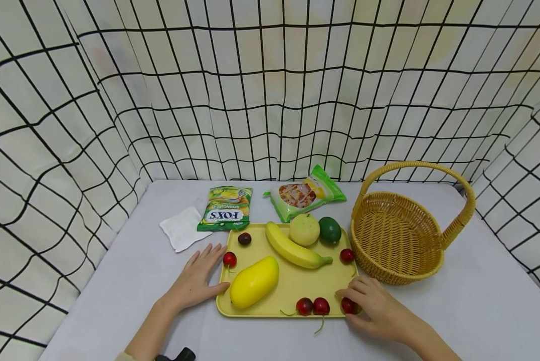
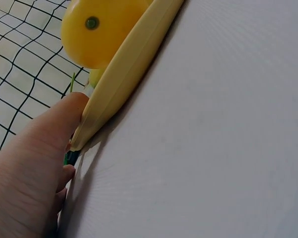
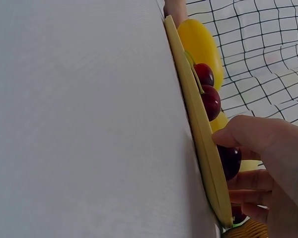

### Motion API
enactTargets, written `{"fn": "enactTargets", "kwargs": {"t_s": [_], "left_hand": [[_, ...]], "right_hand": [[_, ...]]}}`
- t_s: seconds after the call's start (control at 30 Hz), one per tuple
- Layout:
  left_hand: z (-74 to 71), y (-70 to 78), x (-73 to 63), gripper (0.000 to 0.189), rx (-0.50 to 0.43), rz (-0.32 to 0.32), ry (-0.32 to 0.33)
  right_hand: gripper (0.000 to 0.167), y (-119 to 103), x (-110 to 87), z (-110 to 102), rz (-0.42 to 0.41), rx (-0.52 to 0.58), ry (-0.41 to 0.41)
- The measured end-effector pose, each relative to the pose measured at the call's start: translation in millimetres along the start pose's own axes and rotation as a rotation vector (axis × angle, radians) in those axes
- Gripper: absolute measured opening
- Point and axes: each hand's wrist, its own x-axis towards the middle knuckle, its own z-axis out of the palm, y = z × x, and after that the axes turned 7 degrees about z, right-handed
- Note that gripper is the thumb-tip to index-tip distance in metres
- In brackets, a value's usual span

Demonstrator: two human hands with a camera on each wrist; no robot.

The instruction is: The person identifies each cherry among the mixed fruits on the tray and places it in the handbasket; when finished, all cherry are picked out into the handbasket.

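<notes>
3 walls of white, rippled sheeting stand around the space: a left wall [image 1: 35,165], a back wall [image 1: 274,95] and a right wall [image 1: 533,160], each crossed by a grid of black lines. Faint yellowish patches tint the back wall. Between them, the table [image 1: 112,321] has a pale surface. Light is fairly even, shadows soft.

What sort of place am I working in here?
Probably a staged tabletop booth: black-gridded white walls stand around a white-topped table, where fruit is laid out on a yellow tray.
</notes>
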Motion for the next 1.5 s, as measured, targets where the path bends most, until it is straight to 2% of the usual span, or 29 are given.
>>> {"fn": "enactTargets", "kwargs": {"t_s": [0.33, 0.83, 1.17, 1.5], "left_hand": [[1.5, 0.6, -1.8, 0.08, 0.013, -0.003, 0.009], [2.0, 0.1, -3.5, 0.08, 0.015, 0.003, 0.019], [2.0, -0.5, -2.9, 0.08, 0.016, 0.001, 0.009], [0.7, 0.9, -1.4, 0.08, 0.024, -0.002, 0.003]], "right_hand": [[0.039, 0, -1.0, 1, 0.031, 0.014, -0.018], [0.037, -3, 2.6, -1, -0.019, 0.007, 0.043], [0.038, -6, 10.1, -12, -0.099, -0.006, 0.107], [0.035, -7, 20.6, -30, -0.066, -0.068, 0.131]]}}
